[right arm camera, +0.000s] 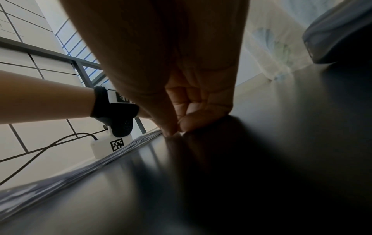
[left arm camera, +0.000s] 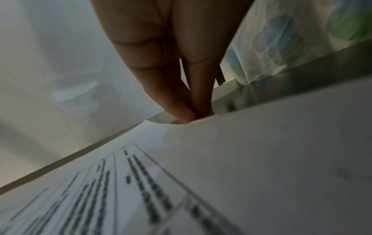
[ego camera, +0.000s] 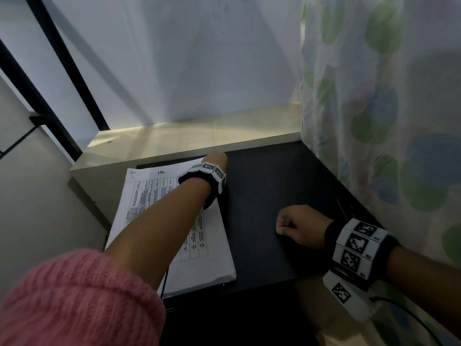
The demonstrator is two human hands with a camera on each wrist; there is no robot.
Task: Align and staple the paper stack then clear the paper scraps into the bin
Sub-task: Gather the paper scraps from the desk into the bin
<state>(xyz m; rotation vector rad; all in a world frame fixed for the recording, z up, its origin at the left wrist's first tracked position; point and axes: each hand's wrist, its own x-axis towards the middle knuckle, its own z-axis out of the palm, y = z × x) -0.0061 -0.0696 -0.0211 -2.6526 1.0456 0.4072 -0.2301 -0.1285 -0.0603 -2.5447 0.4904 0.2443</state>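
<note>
A white paper stack with a printed table on its top sheet lies on the left part of the black table. My left hand reaches across it to the far right corner. In the left wrist view its fingers run straight and close together, their tips dipping behind the far edge of the paper stack. My right hand rests on the bare table right of the stack, curled into a loose fist. In the right wrist view the right hand has thumb and forefinger tips pressed together against the table; nothing shows between them.
A pale ledge runs along the back of the table under a white wall. A dotted curtain hangs at the right edge. A black metal frame stands at the left. A grey rounded object sits at the table's right.
</note>
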